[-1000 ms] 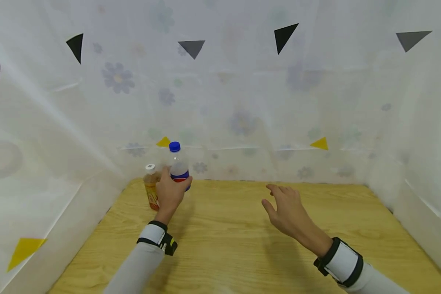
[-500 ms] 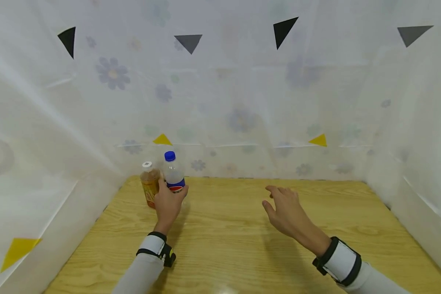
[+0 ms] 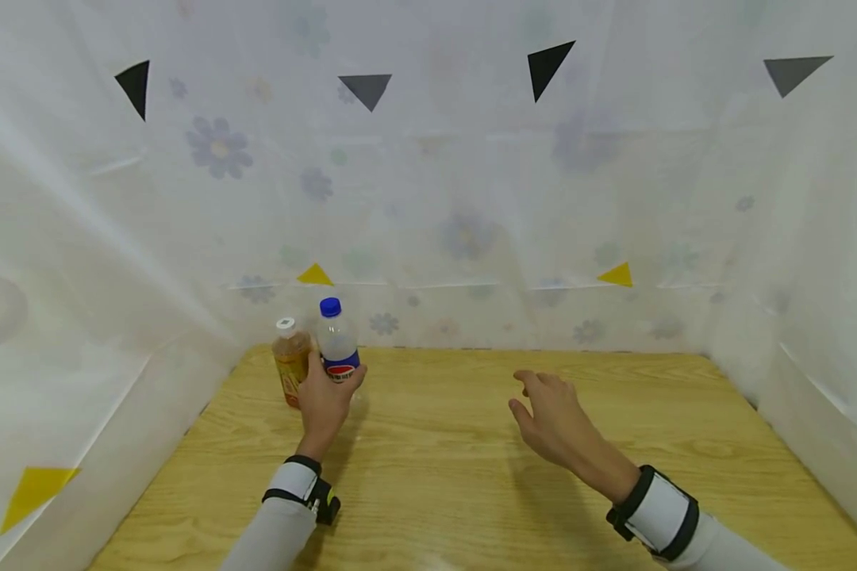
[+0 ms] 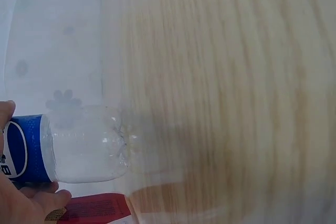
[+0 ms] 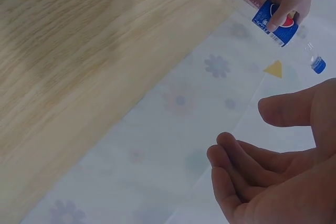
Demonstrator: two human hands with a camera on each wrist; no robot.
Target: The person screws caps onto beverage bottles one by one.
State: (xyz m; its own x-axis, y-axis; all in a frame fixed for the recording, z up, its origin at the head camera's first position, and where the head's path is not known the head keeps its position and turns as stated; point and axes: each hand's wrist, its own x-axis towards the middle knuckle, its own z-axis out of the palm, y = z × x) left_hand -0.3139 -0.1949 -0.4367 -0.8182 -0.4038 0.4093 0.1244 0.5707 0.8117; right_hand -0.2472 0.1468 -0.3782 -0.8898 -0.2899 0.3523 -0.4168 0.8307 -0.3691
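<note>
Near the back left of the table, my left hand grips a clear plastic bottle with a blue cap and a blue Pepsi-style label. It stands upright, and its base looks to be at the table surface. Thumb and fingers go round the label, as the right wrist view also shows. Just left of it stands a bottle of amber drink with a white cap, partly hidden by that hand. Its red label shows low in the left wrist view. My right hand hovers over the table's right half, fingers loosely bent, holding nothing.
The wood-grain table is enclosed at the back and sides by pale flowered sheeting. Black, grey and yellow triangles are on the sheeting, among them a yellow triangle behind the bottles.
My left hand has lowered the blue-capped bottle beside the amber one, mostly in the first half second. The right hand has stayed nearly still. The head view has shifted slightly.
</note>
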